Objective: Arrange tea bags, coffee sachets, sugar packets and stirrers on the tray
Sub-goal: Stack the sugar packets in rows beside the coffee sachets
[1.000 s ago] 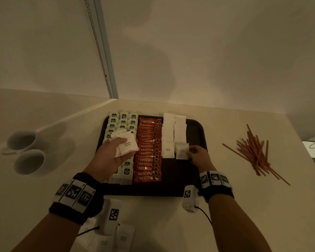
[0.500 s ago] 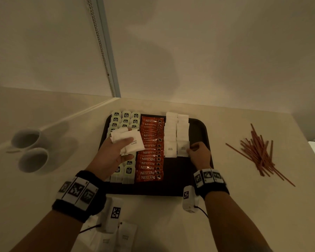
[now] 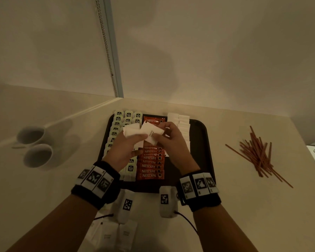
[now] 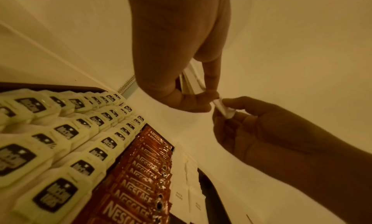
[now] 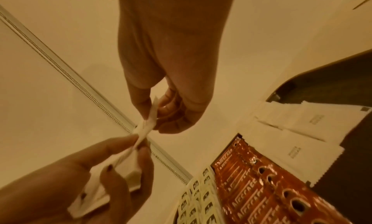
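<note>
Above the dark tray (image 3: 205,137), my left hand (image 3: 139,140) grips a small stack of white sugar packets (image 3: 132,130). My right hand (image 3: 159,137) pinches the edge of one sugar packet (image 3: 152,132) at that stack. The right wrist view shows this packet (image 5: 150,124) edge-on between thumb and fingers, with the stack (image 5: 96,195) lower left. On the tray lie rows of tea bags (image 3: 127,117) at the left, red coffee sachets (image 3: 151,166) in the middle and sugar packets (image 3: 183,122) to their right. Brown stirrers (image 3: 256,153) lie in a heap on the table, right of the tray.
Two white cups (image 3: 35,148) stand on the table left of the tray. Several loose sugar packets (image 3: 115,235) lie at the near table edge under my wrists. The wall corner rises right behind the tray.
My right hand has left the sugar row on the tray and come up to my left hand, where it now pinches one packet. The left hand has shifted slightly right.
</note>
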Demonstrator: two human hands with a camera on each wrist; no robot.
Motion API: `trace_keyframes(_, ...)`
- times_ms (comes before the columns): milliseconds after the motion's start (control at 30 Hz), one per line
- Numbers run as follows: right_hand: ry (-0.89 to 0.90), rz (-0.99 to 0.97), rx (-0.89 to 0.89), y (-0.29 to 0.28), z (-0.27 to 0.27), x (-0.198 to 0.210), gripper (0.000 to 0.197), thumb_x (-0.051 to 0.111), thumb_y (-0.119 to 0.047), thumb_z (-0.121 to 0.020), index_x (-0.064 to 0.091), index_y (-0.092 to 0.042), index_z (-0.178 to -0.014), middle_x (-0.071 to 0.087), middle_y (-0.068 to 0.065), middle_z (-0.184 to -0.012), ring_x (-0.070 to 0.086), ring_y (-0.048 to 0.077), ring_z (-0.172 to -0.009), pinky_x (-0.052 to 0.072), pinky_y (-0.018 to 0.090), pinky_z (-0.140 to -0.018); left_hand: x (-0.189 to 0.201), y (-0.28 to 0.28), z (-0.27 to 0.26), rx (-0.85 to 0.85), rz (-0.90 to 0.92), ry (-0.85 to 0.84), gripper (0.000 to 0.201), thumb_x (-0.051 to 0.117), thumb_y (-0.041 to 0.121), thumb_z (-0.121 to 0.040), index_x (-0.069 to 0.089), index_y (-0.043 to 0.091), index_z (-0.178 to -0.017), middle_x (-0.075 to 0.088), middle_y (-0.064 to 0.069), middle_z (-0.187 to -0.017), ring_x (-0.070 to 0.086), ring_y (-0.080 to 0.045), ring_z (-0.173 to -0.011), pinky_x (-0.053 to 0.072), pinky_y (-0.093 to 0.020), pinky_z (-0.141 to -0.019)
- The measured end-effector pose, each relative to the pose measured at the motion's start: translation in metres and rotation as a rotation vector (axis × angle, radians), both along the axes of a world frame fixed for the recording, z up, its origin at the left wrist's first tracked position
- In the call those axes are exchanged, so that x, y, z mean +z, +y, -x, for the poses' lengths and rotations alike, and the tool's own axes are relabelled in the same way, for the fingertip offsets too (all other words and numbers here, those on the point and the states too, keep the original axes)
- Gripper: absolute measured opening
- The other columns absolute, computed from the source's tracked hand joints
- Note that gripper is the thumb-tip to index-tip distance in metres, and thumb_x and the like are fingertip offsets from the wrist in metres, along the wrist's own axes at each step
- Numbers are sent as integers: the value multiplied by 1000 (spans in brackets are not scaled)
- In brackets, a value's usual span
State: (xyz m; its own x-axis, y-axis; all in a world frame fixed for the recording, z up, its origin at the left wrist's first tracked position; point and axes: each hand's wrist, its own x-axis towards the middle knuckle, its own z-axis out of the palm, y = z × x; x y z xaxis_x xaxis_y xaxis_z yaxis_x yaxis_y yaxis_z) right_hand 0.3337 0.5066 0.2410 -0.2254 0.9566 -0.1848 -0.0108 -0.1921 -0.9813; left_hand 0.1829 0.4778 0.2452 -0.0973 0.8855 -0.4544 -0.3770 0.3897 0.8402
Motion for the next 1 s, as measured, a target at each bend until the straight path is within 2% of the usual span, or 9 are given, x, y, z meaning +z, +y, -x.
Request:
trace_keyframes(133, -55, -79, -57, 6, -5, 13, 14, 63, -6, -86, 57, -16, -93, 66, 16, -103, 66, 28, -95, 57, 43, -78, 0, -6, -2, -91, -18, 18, 27, 68, 6, -82, 63, 22, -103, 71, -2, -92, 67, -12, -76, 51, -24, -56)
trace_keyframes(233, -227, -196, -38, 7, -7, 20, 6, 67, -10, -84, 64, -14, -86, 70, 8, -91, 66, 10, -79, 53, 19, -63, 6, -7, -3, -88, -68, 8, 22, 68, 7, -83, 64, 24, -97, 74, 3, -86, 70, -9, -76, 51, -22, -53)
trace_keyframes(300, -279, -231, -28, 8, -8, 22, 4, 68, -12, -83, 67, -16, -84, 70, 2, -86, 64, 4, -74, 48, 13, -60, 9, -6, -4, -92, -91, 28, 25, 68, 4, -82, 64, 22, -99, 74, 3, -85, 70, -7, -74, 50, -21, -51)
trace_keyframes(467, -258, -185, -37, 9, -8, 22, 15, 61, -25, -89, 70, -15, -97, 70, 5, -94, 65, 13, -84, 53, 22, -67, 7, -8, -8, -47, -79, 10, 31, 69, -1, -79, 62, 18, -102, 72, -1, -91, 71, -10, -76, 52, -22, -54)
trace_keyframes(600, -194, -71, 36, 0, -12, 13, 22, 64, -18, -86, 61, -6, -104, 62, 20, -105, 65, 30, -95, 57, 45, -77, 1, -10, -11, 78, -57, -125, 32, 66, -2, -82, 61, 17, -107, 69, -5, -99, 69, -17, -87, 53, -21, -56)
trace_keyframes(667, -168, -68, 35, -2, -15, 11, 18, 65, -13, -85, 63, -6, -102, 66, 17, -102, 66, 28, -94, 58, 42, -78, -2, -10, -12, 79, -43, -153, 31, 66, 0, -83, 60, 16, -109, 68, -7, -103, 67, -18, -90, 53, -20, -56)
trace_keyframes(767, -153, -59, -65, 3, -30, 8, 11, 62, -9, -87, 66, -9, -98, 69, 5, -99, 67, 18, -91, 56, 23, -71, -3, -9, -10, 73, -11, -190, 23, 63, 6, -87, 61, 12, -109, 69, -9, -94, 68, -17, -77, 55, -22, -56)
trace_keyframes(833, -199, -18, -146, 8, -47, -3, 20, 58, -6, -90, 65, -3, -109, 67, 4, -105, 65, 12, -91, 54, 16, -69, -4, -8, -3, 98, 25, -262, 16, 52, 8, -93, 59, 9, -107, 68, -14, -90, 68, -22, -75, 59, -26, -59)
trace_keyframes(1000, -509, 141, -228, 3, -79, -54, 29, 57, -9, -91, 59, -8, -120, 63, 2, -108, 59, 6, -82, 53, 21, -71, -4, -10, 15, 162, 33, -423, 22, 36, 11, -97, 53, 5, -109, 66, -22, -90, 62, -36, -92, 59, -30, -65)
